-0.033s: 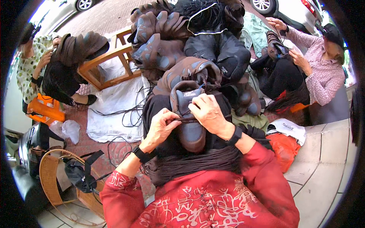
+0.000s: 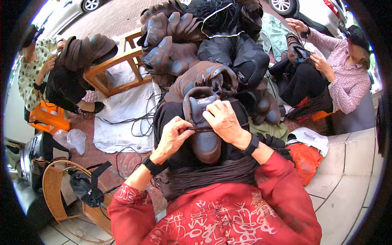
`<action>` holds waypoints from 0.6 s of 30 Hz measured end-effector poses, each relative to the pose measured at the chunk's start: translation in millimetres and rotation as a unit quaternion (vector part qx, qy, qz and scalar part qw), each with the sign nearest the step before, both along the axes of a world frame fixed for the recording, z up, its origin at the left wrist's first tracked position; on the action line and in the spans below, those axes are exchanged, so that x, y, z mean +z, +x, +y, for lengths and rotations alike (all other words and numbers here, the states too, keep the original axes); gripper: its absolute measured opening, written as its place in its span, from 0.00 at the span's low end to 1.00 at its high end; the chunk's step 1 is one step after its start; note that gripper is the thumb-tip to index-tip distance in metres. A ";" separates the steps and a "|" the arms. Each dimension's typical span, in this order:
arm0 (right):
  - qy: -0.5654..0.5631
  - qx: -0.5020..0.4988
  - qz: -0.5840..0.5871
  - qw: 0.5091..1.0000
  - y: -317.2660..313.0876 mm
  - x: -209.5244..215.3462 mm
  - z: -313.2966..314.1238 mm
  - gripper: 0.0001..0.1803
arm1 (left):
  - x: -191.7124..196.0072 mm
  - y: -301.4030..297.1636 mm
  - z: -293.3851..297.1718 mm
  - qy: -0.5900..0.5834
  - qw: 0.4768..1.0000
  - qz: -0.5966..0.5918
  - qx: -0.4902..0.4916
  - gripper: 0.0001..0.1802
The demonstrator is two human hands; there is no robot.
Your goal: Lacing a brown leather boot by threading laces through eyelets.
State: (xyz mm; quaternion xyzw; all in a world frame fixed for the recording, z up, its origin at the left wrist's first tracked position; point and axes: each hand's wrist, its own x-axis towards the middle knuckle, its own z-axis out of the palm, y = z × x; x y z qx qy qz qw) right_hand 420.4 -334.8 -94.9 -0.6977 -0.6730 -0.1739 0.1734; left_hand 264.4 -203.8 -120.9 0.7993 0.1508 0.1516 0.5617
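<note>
A brown and grey shoe upper [image 2: 206, 147] lies on my lap, its rounded toe towards me. My left hand [image 2: 173, 134] pinches a dark shoelace [image 2: 200, 129] at the left side of the shoe's opening. Over the right side, my right hand [image 2: 226, 120] is closed with bent fingers at the lace and the grey tongue [image 2: 201, 103]; its fingertips are partly hidden. Behind this upper, touching it, rests a stack of similar uppers [image 2: 190, 81]. A thick bundle of dark laces [image 2: 208, 179] lies across my lap.
Piled shoe uppers [image 2: 175, 53] stand ahead, beside a wooden stool [image 2: 110, 75]. A person [image 2: 30, 73] sits at left, another [image 2: 341, 69] at right, both handling uppers. A wicker chair [image 2: 55, 188] is near left, an orange bag [image 2: 307, 161] near right.
</note>
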 end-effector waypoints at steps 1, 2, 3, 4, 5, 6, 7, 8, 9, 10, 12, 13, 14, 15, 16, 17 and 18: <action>-0.004 0.008 -0.024 1.000 2.1 0.7 2.1 0.06 | -0.5 -0.2 0.0 0.004 1.000 -0.001 -0.001 0.05; -0.009 0.015 -0.048 0.999 4.2 1.7 3.8 0.06 | -1.2 -0.1 -0.2 0.008 1.000 -0.003 -0.003 0.06; -0.008 0.017 -0.047 0.999 6.8 6.0 3.1 0.06 | -3.5 -0.7 -0.5 0.008 1.000 -0.002 -0.001 0.06; 0.005 -0.015 -0.031 0.999 11.4 13.5 -1.5 0.06 | -5.9 -2.1 -1.6 -0.016 0.999 -0.030 0.020 0.10; 0.017 -0.047 -0.014 0.999 17.8 17.8 -6.4 0.06 | -7.2 -3.1 -1.9 -0.041 0.997 -0.058 0.042 0.14; 0.055 -0.038 0.026 0.997 27.2 19.2 -12.3 0.05 | -4.1 -2.3 -1.9 -0.041 0.997 -0.058 0.041 0.14; 0.011 -0.036 0.073 0.997 26.2 18.2 -21.4 0.06 | -0.3 -1.4 -1.1 0.023 0.996 -0.061 0.058 0.15; -0.016 -0.014 0.159 0.987 24.3 15.8 -25.8 0.08 | 4.5 0.4 0.0 0.086 0.991 -0.063 0.075 0.17; -0.043 0.006 0.242 0.969 23.6 15.0 -29.4 0.09 | 11.8 7.7 2.1 0.086 0.992 -0.065 0.073 0.17; -0.057 0.019 0.349 0.935 20.4 19.3 -28.5 0.15 | 19.9 18.3 5.5 0.240 0.961 -0.126 0.059 0.16; -0.111 0.042 0.293 0.949 25.8 24.7 -24.9 0.18 | 23.8 38.5 5.8 0.411 0.892 -0.184 0.046 0.15; -0.165 0.066 0.236 0.955 28.7 27.0 -22.6 0.21 | 23.9 46.5 4.6 0.427 0.886 -0.178 0.038 0.12; -0.171 0.090 0.221 0.956 32.1 19.0 -22.0 0.22 | 20.0 52.3 5.4 0.444 0.878 -0.178 -0.003 0.09; -0.169 0.090 0.220 0.956 35.7 18.3 -22.1 0.22 | 16.6 57.6 4.8 0.460 0.869 -0.176 -0.044 0.07; -0.181 0.102 0.201 0.957 39.9 18.2 -21.9 0.22 | 13.8 61.4 3.0 0.475 0.860 -0.167 -0.083 0.04; -0.193 0.113 0.181 0.958 44.0 18.2 -21.5 0.22 | 9.6 64.8 1.9 0.451 0.870 -0.174 -0.103 0.04; -0.185 0.122 0.188 0.957 48.1 18.2 -22.3 0.21 | 7.3 68.0 -0.7 0.431 0.877 -0.181 -0.106 0.05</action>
